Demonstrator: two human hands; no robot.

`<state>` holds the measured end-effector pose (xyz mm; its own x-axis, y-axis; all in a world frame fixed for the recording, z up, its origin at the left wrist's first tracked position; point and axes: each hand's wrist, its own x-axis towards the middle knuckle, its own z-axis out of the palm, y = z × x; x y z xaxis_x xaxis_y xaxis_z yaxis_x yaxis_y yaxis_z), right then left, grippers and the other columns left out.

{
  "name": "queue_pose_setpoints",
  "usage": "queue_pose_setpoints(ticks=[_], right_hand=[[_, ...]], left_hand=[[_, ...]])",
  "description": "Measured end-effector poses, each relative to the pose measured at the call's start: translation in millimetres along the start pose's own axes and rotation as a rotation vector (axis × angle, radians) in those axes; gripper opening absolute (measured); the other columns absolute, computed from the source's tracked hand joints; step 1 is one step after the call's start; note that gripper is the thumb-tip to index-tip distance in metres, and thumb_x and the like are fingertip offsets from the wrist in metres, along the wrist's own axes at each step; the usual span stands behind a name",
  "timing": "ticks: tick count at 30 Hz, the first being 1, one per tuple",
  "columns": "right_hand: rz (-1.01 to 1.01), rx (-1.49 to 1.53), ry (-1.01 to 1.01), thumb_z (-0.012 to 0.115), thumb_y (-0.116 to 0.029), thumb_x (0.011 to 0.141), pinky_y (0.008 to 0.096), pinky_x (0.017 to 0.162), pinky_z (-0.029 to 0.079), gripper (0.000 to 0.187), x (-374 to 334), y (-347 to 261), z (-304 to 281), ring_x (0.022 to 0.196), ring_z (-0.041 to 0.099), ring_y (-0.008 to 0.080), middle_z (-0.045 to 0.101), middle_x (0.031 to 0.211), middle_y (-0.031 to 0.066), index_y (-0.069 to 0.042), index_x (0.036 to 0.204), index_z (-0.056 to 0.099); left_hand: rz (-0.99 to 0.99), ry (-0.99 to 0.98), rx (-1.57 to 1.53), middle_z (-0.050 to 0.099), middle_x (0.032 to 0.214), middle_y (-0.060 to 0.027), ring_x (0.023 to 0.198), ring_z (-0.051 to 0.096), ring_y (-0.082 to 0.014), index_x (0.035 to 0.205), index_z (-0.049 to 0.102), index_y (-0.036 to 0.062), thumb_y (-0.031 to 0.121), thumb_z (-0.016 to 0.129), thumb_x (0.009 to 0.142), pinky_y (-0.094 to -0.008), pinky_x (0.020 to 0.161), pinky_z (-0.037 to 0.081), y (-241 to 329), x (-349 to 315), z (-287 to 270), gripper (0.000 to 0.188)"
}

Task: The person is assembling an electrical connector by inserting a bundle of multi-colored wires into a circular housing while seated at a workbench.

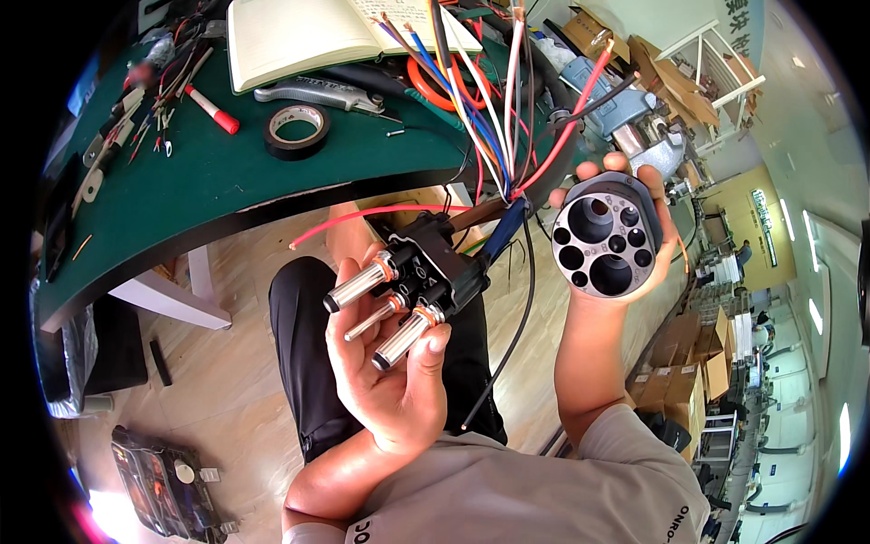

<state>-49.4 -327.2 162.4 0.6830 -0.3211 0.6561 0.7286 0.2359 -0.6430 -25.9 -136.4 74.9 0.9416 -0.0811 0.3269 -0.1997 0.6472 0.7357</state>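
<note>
My left hand (388, 396) cups a black plug connector (444, 263) from below, fingers behind it and thumb beside a pin. Two thick metal pins and one thinner pin (370, 320) stick out of it toward me, with orange rings at their bases. A bundle of coloured wires (504, 136) rises from behind the connector, bare copper showing at some ends. Held up in my right hand (654, 272) is a round grey connector housing (594, 208), its face full of large and small holes turned toward me. Housing and plug are apart.
On the green table (199, 195) lie an open notebook (290, 41), black tape (296, 132), a red-and-white marker (213, 110), a utility knife (317, 93) and scattered tools. A dark tool bag (168, 485) lies on the floor. Cardboard boxes (671, 390) stand at the right.
</note>
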Motion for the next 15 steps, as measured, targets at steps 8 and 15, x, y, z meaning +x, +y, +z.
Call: queue_pose_setpoints(ticks=[8,15], right_hand=[[0.051,0.023,0.039,0.027,-0.032,0.096,0.0472,0.085,0.053,0.047,1.3,-1.0,-3.1,0.106,0.058,0.0385,0.055,0.117,0.0233,-0.001,0.121,0.052],[0.047,-0.011,0.042,0.029,-0.032,0.096,0.0469,0.086,0.053,0.047,0.2,-0.2,-3.6,0.106,0.058,0.0384,0.056,0.116,0.0232,0.0,0.121,0.053]], left_hand=[[-0.026,-0.003,0.01,0.029,0.144,-0.0295,0.129,0.042,-0.0388,0.14,0.024,-0.0019,0.003,0.066,0.085,-0.0376,0.096,0.044,1.8,-1.3,-1.8,0.069],[-0.018,-0.007,-0.001,0.029,0.144,-0.0295,0.129,0.041,-0.0396,0.14,0.024,-0.0015,0.003,0.067,0.085,-0.0388,0.097,0.044,-0.2,-1.6,-1.1,0.07]])
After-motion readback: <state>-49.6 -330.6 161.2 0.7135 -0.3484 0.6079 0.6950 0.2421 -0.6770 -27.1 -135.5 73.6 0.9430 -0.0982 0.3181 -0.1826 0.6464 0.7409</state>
